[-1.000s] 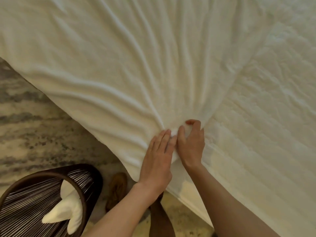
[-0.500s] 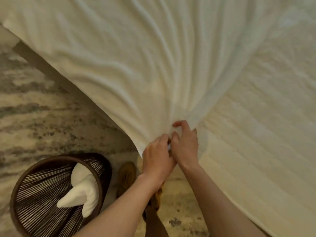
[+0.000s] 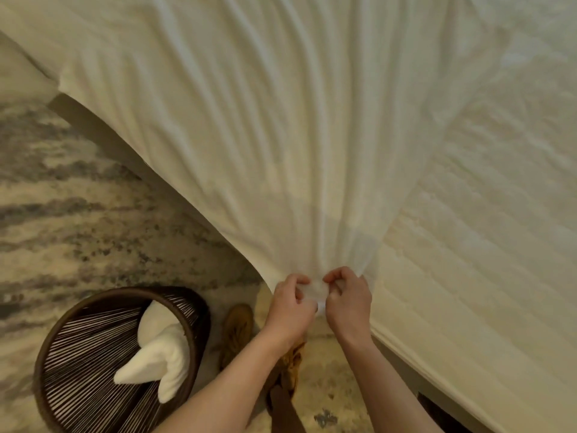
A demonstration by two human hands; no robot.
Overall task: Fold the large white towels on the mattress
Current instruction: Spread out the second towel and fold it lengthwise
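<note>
Both hands now pinch one corner of the large white terry towel [image 3: 281, 135]: left hand [image 3: 292, 303] and right hand [image 3: 346, 300] closed on it, lifted off the quilted white mattress [image 3: 484, 229] at the near edge since a second ago, ready for folding.

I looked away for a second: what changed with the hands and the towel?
The left hand, flat on the towel a second ago, now pinches its corner beside the right hand, and both have drawn it back off the mattress edge. The basket and its cloth stayed put.
</note>
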